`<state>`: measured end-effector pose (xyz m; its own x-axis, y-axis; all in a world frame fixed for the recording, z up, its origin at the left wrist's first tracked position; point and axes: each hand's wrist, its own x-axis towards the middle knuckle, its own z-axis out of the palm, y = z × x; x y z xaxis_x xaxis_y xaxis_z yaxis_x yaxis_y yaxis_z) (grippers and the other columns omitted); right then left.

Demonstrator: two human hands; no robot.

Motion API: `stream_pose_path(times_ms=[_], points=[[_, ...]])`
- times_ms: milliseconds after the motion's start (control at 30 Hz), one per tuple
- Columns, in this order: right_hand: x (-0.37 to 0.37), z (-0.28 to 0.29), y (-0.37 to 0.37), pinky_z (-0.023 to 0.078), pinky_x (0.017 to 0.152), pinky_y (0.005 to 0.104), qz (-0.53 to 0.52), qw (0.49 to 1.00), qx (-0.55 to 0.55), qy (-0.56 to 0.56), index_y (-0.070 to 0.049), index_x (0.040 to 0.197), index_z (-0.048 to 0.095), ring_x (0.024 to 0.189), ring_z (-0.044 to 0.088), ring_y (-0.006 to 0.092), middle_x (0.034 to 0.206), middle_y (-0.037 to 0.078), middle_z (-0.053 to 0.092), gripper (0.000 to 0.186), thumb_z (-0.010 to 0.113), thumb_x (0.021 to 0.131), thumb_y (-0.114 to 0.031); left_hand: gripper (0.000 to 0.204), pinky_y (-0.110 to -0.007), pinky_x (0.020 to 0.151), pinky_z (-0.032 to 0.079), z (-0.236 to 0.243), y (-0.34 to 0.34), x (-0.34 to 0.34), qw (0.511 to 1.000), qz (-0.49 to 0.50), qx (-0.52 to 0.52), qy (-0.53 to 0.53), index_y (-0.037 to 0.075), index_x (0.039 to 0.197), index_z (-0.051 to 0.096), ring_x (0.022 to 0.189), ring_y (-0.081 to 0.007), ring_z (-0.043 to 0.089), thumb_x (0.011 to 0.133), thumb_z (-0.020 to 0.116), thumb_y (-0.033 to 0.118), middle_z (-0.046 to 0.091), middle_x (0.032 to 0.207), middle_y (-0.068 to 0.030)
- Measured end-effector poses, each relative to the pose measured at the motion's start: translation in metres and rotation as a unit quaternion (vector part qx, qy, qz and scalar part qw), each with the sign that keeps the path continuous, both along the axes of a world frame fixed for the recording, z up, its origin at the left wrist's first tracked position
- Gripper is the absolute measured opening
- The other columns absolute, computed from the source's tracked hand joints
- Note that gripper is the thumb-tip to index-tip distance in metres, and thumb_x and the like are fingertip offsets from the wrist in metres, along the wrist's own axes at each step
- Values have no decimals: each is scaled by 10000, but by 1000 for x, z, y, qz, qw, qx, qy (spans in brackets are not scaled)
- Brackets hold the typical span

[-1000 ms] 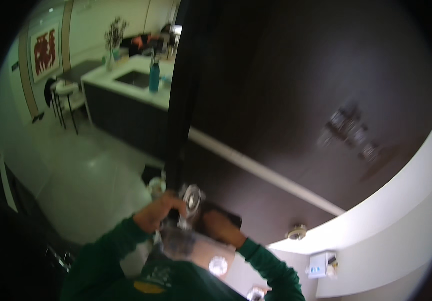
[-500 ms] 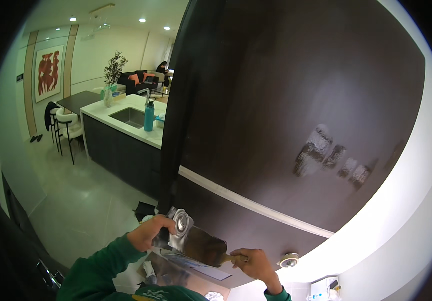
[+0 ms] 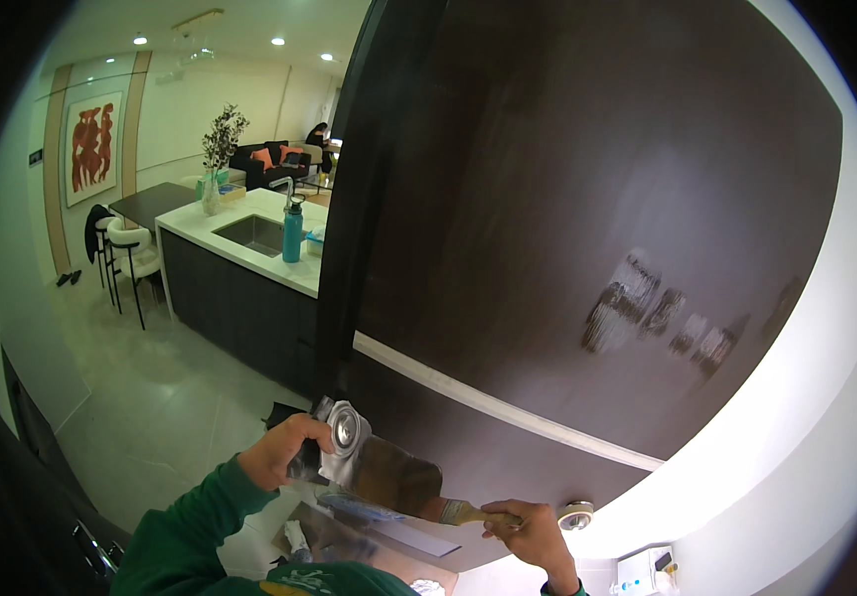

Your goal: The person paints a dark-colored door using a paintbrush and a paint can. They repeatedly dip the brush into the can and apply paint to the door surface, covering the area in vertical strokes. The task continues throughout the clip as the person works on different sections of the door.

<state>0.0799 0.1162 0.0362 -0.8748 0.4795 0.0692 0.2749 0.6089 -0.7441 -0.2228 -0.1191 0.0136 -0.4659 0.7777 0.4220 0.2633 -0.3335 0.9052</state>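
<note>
Apart, right hand point(image 3: 536, 541) gripping brush point(image 3: 455, 512), pale edging point(image 3: 503, 403)

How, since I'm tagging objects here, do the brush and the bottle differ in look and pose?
Colour: the brush has a pale tan handle, while the bottle is teal with a dark cap.
Pose: the brush is tilted; the bottle is upright.
Support: the right hand holds the brush, whereas the bottle stands on the counter.
Both are longer than wide.
</note>
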Motion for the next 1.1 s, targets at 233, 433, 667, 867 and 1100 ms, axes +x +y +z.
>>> stream_pose_path(times_ms=[233, 433, 667, 867, 1100], points=[[11, 4, -5, 542, 633, 254, -45, 994, -68, 71, 87, 1028, 664, 743, 715, 204, 823, 150, 708, 204, 657, 827, 52, 69, -253, 776, 485, 16, 6, -5, 916, -94, -130, -368, 25, 764, 637, 818, -102, 604, 772, 570, 37, 658, 843, -53], [-6, -11, -23, 552, 637, 286, -83, 917, -211, 327, 66, 1071, 655, 702, 699, 244, 859, 183, 703, 234, 676, 843, 17, 131, -261, 746, 502, 7, 8, -4, 945, -101, -83, -299, 19, 842, 653, 783, -124, 616, 743, 567, 23, 652, 834, -47], [-68, 68, -35, 523, 632, 248, -197, 842, 141, 482, 67, 1135, 614, 670, 696, 212, 849, 195, 712, 249, 597, 913, -42, 167, -276, 782, 496, -7, 24, -18, 890, -61, -157, -423, 43, 868, 647, 881, -158, 588, 702, 625, 39, 580, 992, -73], [-147, 140, -7, 499, 541, 227, -175, 754, 481, 411, 33, 1080, 655, 592, 682, 168, 776, 132, 708, 231, 682, 873, -66, 190, -284, 841, 479, -60, 20, -47, 900, -110, -167, -387, 62, 868, 640, 942, -192, 572, 688, 660, 5, 536, 1007, -92], [-185, 169, 13, 449, 433, 266, -209, 679, 590, 384, -1, 1045, 665, 482, 610, 168, 705, 115, 660, 208, 707, 854, -70, 182, -275, 659, 525, -62, 34, -53, 854, -80, -206, -472, 34, 833, 608, 708, -150, 613, 651, 616, 25, 590, 845, -52]])
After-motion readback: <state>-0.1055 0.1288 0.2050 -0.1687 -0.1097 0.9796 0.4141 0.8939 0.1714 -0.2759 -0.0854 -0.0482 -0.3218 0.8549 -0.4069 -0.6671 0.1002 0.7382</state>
